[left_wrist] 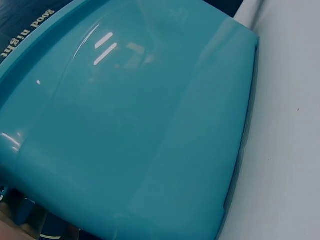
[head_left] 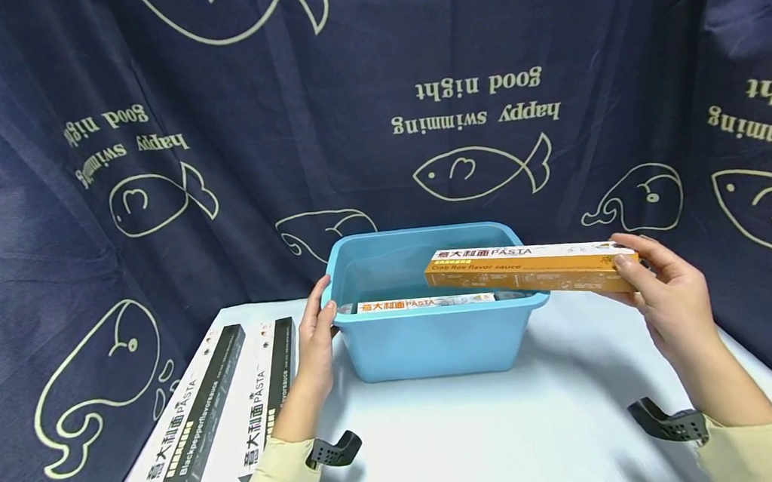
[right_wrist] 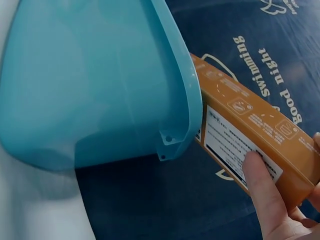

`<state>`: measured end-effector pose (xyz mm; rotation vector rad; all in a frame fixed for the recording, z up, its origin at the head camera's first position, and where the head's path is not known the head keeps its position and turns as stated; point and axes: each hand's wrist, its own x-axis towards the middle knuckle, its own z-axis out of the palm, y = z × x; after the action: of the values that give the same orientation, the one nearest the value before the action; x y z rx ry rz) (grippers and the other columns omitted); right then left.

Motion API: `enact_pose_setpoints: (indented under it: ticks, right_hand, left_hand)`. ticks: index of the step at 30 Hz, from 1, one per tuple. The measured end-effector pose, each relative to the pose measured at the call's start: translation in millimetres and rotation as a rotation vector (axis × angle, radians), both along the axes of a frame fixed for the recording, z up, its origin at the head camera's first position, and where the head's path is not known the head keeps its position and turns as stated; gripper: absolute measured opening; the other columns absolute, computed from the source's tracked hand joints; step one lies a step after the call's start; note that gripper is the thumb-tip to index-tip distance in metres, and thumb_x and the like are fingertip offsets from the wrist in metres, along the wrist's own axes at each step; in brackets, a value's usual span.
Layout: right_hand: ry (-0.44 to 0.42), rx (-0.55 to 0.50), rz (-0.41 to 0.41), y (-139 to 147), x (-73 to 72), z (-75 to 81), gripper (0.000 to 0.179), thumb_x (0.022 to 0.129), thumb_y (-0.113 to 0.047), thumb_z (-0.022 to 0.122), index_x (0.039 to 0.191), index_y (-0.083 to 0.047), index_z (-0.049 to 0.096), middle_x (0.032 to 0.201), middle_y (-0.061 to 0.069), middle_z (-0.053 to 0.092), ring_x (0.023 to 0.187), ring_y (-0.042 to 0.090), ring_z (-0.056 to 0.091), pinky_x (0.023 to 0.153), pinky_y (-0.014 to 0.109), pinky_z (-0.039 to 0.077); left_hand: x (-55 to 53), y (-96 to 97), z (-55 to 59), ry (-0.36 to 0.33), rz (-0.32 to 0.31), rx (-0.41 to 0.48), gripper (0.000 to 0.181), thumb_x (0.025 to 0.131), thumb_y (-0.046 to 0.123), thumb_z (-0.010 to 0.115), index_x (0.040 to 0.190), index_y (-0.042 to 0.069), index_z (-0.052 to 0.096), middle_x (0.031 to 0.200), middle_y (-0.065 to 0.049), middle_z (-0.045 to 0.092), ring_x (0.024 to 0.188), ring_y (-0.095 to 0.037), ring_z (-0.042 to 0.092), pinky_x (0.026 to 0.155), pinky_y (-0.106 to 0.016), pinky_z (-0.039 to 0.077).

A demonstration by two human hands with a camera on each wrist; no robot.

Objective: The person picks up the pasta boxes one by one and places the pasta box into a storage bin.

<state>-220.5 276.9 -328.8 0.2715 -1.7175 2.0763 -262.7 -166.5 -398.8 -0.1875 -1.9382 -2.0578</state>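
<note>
A light blue plastic bin (head_left: 435, 347) stands on the white table. My left hand (head_left: 315, 345) grips its left rim, with the thumb at the front corner. In my right hand (head_left: 673, 301) is the right end of an orange pasta box (head_left: 531, 271) marked Crab Roe flavor sauce, the thumb on its front side. The box's left end is over the bin, and its middle crosses above the right rim. Inside the bin, near the front wall, lies another pasta box (head_left: 425, 303) with a white top and orange lettering. The right wrist view shows a white label (right_wrist: 232, 140) on the orange box.
Two black-and-white pasta boxes lie on the table to the left: an outer one (head_left: 191, 411) and an inner one (head_left: 271, 386) partly behind my left forearm. A dark blue curtain (head_left: 351, 138) with fish drawings hangs behind the bin and along both sides.
</note>
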Motion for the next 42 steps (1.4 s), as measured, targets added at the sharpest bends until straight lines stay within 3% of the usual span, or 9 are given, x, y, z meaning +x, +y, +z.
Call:
enact_pose_setpoints:
  ticks: [7, 18, 25, 36, 42]
  right_hand:
    - [-0.044, 0.087, 0.040, -4.0, -6.2, -0.2, 0.045, 0.095, -0.010, 0.066, 0.139, -0.008, 0.058, 0.122, -0.005, 0.049, 0.104, 0.012, 0.053, 0.071, 0.018, 0.058]
    - [-0.015, 0.093, 0.200, -11.6, -15.7, 0.0, 0.045, 0.098, -0.007, 0.061, 0.142, -0.002, 0.053, 0.125, -0.001, 0.054, 0.108, 0.013, 0.054, 0.075, 0.022, 0.060]
    - [-0.085, 0.172, 0.194, -23.7, -22.6, 2.2, 0.047, 0.098, -0.015, 0.064, 0.142, -0.005, 0.053, 0.127, -0.004, 0.053, 0.109, 0.011, 0.054, 0.077, 0.020, 0.059]
    - [-0.085, 0.276, 0.226, -40.8, -30.8, 8.0, 0.045, 0.099, -0.016, 0.063, 0.141, -0.005, 0.053, 0.128, -0.004, 0.056, 0.108, 0.009, 0.058, 0.078, 0.019, 0.058]
    - [-0.131, 0.438, 0.171, -47.2, -35.4, 14.0, 0.048, 0.099, -0.027, 0.062, 0.143, -0.009, 0.052, 0.128, -0.008, 0.054, 0.108, 0.006, 0.058, 0.079, 0.018, 0.057]
  left_hand:
    - [0.0, -0.1, -0.4, 0.008, 0.002, 0.015, 0.047, 0.104, 0.032, 0.044, 0.151, 0.034, 0.042, 0.158, 0.004, 0.039, 0.144, -0.025, 0.040, 0.117, -0.055, 0.029]
    - [0.7, -0.3, -0.3, 0.007, -0.005, 0.011, 0.048, 0.104, 0.031, 0.043, 0.151, 0.033, 0.040, 0.160, 0.005, 0.037, 0.145, -0.025, 0.039, 0.117, -0.055, 0.029]
    - [0.8, -0.7, -0.4, -0.005, -0.009, 0.010, 0.048, 0.104, 0.033, 0.044, 0.152, 0.034, 0.040, 0.161, 0.007, 0.034, 0.147, -0.024, 0.036, 0.118, -0.056, 0.028]
    - [0.3, 0.4, 0.2, -0.001, -0.006, 0.008, 0.048, 0.103, 0.032, 0.045, 0.151, 0.034, 0.041, 0.161, 0.006, 0.033, 0.147, -0.023, 0.035, 0.118, -0.056, 0.029]
    - [0.7, -0.2, 0.1, 0.001, -0.009, 0.009, 0.048, 0.103, 0.033, 0.044, 0.151, 0.035, 0.040, 0.161, 0.006, 0.034, 0.146, -0.024, 0.036, 0.118, -0.056, 0.028]
